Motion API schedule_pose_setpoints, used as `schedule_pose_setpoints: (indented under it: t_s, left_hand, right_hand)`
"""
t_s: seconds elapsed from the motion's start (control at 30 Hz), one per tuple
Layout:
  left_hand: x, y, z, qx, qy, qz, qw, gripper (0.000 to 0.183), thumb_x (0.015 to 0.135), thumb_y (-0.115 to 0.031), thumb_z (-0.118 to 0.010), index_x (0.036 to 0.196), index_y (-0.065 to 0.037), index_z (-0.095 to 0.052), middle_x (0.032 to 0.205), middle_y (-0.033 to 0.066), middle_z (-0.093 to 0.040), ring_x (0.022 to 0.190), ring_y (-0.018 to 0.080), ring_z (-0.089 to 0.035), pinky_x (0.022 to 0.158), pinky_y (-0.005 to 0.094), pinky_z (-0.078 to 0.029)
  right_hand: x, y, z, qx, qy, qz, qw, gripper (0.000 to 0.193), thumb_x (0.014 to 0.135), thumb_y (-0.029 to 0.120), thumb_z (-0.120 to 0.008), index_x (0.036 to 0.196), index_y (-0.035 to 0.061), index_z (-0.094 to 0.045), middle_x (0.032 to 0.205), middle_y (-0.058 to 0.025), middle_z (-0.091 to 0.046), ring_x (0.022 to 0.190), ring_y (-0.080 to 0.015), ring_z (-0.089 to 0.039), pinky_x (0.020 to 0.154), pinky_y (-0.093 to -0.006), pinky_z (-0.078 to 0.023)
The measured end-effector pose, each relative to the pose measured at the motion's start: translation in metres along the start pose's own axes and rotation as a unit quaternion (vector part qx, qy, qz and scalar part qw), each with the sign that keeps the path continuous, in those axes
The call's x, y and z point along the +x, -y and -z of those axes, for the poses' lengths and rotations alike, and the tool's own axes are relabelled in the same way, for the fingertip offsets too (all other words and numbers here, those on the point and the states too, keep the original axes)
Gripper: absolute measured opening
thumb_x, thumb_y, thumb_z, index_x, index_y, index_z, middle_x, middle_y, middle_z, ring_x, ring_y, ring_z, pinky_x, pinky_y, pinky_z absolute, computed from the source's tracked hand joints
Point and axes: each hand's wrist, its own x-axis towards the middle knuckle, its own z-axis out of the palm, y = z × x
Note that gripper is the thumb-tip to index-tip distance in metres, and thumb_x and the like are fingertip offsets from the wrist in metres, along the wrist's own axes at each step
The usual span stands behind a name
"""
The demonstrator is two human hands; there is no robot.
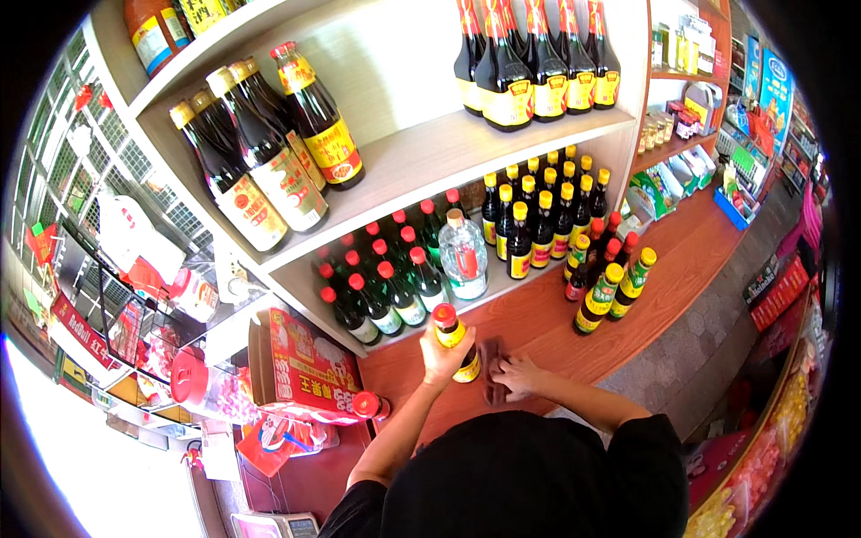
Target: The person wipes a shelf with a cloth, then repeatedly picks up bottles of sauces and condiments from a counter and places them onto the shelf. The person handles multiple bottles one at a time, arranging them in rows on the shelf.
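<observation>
My left hand is wrapped round a dark sauce bottle with a red cap and yellow label, held close above the reddish wooden counter. Just to its right, my right hand grips a brown cloth, which is bunched up beside the bottle. Whether the cloth touches the bottle I cannot tell. Farther right on the counter stand two dark bottles with yellow caps and green neck labels, the nearer one and its neighbour. A few smaller red-capped bottles are behind them.
Green red-capped bottles, a clear jug and yellow-capped bottles fill the lowest shelf ahead. Larger dark bottles line the shelf above. A red carton stands to my left, near another red-capped container.
</observation>
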Motion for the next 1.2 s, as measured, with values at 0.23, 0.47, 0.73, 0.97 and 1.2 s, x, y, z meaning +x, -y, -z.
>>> schedule_pose_setpoints:
  t_s: [0.23,0.47,0.73,0.97,1.2]
  left_hand:
    - [0.064,-0.205,0.023,-0.007,0.034,-0.098,0.995,0.028,0.077,-0.006,-0.077,0.097,-0.005,-0.057,0.086,0.0011,-0.064,0.079,0.0098,-0.061,0.072,0.0285,-0.052]
    - [0.18,-0.328,-0.011,0.062,0.028,-0.146,0.987,0.039,0.074,-0.026,-0.081,0.095,-0.001,-0.06,0.081,0.0042,-0.064,0.073,0.0112,-0.06,0.07,0.0291,-0.052]
    - [0.29,-0.28,-0.011,0.145,-0.033,-0.183,0.972,0.044,0.072,-0.029,-0.082,0.099,-0.002,-0.06,0.085,0.0054,-0.066,0.074,0.0135,-0.062,0.071,0.0306,-0.052]
    - [0.312,-0.275,0.021,0.166,-0.068,-0.146,0.973,0.041,0.073,-0.028,-0.081,0.098,-0.002,-0.061,0.083,0.0058,-0.067,0.073,0.0137,-0.063,0.068,0.0311,-0.052]
    - [0.288,-0.285,0.033,0.323,-0.106,-0.183,0.923,0.067,0.075,-0.028,-0.082,0.124,0.003,-0.048,0.099,0.0129,-0.066,0.088,0.0208,-0.065,0.08,0.0357,-0.053]
  right_hand:
    - [-0.002,0.05,0.256,0.333,-0.358,0.074,0.869,0.092,0.069,0.036,-0.083,0.141,-0.0001,-0.038,0.132,-0.0207,-0.053,0.119,-0.0369,-0.053,0.103,-0.0444,-0.04]
    - [0.046,0.062,0.405,0.381,-0.583,0.137,0.704,0.082,0.065,0.02,-0.087,0.128,-0.0015,-0.041,0.117,-0.0169,-0.056,0.109,-0.024,-0.058,0.095,-0.0391,-0.047]
    - [0.145,-0.009,0.434,0.572,-0.478,0.222,0.629,0.066,0.068,0.005,-0.083,0.121,-0.0009,-0.044,0.104,-0.0098,-0.062,0.095,-0.0186,-0.063,0.085,-0.0365,-0.053]
    - [0.185,-0.005,0.437,0.628,-0.389,0.258,0.622,0.069,0.071,0.008,-0.083,0.125,0.0002,-0.041,0.105,-0.0091,-0.061,0.094,-0.0175,-0.063,0.083,-0.0362,-0.054]
    - [0.184,-0.003,0.421,0.44,-0.514,0.242,0.696,0.069,0.07,0.017,-0.086,0.123,-0.0006,-0.046,0.106,-0.0143,-0.061,0.097,-0.025,-0.063,0.087,-0.04,-0.052]
